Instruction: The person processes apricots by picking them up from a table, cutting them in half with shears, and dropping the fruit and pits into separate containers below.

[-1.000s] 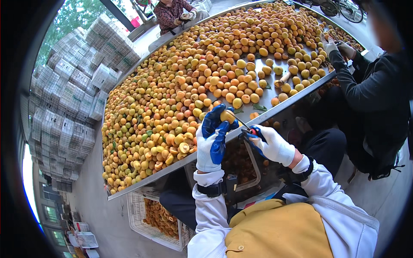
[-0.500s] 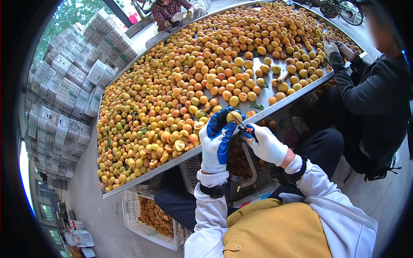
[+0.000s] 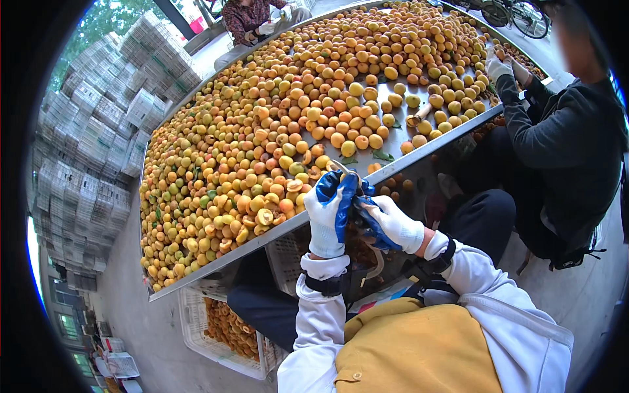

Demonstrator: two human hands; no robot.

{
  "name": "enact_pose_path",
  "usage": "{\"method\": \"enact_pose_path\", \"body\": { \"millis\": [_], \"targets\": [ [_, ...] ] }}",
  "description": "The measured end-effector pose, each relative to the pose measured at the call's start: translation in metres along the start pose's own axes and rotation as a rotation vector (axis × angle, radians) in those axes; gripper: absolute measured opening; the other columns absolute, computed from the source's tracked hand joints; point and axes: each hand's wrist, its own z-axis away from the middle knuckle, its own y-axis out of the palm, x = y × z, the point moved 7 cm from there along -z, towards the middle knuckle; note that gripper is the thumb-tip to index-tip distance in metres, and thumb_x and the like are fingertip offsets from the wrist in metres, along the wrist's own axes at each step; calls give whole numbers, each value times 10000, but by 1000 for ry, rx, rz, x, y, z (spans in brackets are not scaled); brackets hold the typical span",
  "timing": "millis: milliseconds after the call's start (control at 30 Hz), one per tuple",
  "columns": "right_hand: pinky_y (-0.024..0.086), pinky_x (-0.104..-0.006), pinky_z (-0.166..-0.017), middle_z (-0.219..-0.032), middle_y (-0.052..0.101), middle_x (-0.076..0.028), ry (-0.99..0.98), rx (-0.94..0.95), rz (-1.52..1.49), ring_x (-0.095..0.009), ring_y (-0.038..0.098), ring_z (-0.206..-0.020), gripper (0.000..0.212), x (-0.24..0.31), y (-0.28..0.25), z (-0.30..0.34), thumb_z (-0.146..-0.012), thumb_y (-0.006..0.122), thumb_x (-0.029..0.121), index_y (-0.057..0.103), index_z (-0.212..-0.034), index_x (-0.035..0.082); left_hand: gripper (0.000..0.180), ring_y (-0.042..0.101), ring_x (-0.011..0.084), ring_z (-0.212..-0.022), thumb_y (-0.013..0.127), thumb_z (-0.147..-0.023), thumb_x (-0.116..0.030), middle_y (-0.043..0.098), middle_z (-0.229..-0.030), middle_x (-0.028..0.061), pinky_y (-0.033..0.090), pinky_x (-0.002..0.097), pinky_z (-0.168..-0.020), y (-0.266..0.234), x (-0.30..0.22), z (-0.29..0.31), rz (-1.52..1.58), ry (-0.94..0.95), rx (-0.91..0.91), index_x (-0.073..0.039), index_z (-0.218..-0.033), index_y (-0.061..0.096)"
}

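Note:
My left hand (image 3: 331, 213), in a white glove with blue palm coating, is closed at the front edge of the metal table (image 3: 226, 261). Its fingers curl round an apricot that is now hidden by the gloves; the earlier frame shows it there. Pressed against it is my right hand (image 3: 388, 224), gloved alike and wrapped round a small knife, whose handle is covered. A thin, pale curved strip, seemingly the knife's blade (image 3: 341, 166), sticks up above the left fingers. Beyond both hands, apricots (image 3: 262, 131) heap over the tabletop, a few of them split open.
Below the table edge stands a white crate (image 3: 193, 321) holding apricot halves (image 3: 229, 327). A co-worker in dark clothing (image 3: 557, 124) sits close at the right, another (image 3: 252, 19) at the far side. Stacked crates (image 3: 85, 177) rise at the left. A short tubular piece (image 3: 419, 115) lies among the fruit.
My right hand has turned and come in against the left, so the apricot and the knife's red handle have gone from sight. The view has shifted slightly.

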Motion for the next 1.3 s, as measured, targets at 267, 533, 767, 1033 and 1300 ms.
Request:
{"method": "enact_pose_path", "body": {
  "millis": [267,533,767,1033,1300],
  "targets": [
    [427,-241,-462,-717,558,-20,-36,63,-108,-101,538,-551,331,-9,6,-12,-1068,479,361,591,-963,67,338,709,184,-867,617,-1008,-225,719,-974,111,571,290,-815,-1,6,4,200,26,104,57,-1193,631],
    [526,-358,-639,-805,680,-108,-430,-110,620,-245,659,-664,218,26,9,-1,-1032,537,189,627,-1022,-10,381,722,208,-914,600,-1020,-254,718,-1057,148,587,291,-819,-18,17,2,246,10,103,50,-1248,613],
    [527,-454,-756,-940,680,-277,-442,-305,833,-460,644,-948,180,30,-1,-3,-961,593,94,611,-1077,-43,405,711,185,-858,650,-989,-331,727,-957,127,563,288,-782,-26,39,-4,143,79,-57,43,-1142,646],
    [516,-386,-719,-879,701,-200,-388,-237,651,-347,684,-816,191,3,-6,-10,-991,580,123,627,-1050,-53,240,672,112,-733,727,-934,-139,713,-868,75,543,249,-643,-19,34,-6,20,56,-76,77,-1018,667],
    [463,-276,-530,-838,601,-32,122,60,-108,-110,549,-659,281,-23,4,-5,-1068,488,340,609,-1092,87,253,683,136,-704,663,-984,-183,711,-830,100,560,256,-656,-19,21,5,38,56,-33,69,-975,675]
  ]
}}
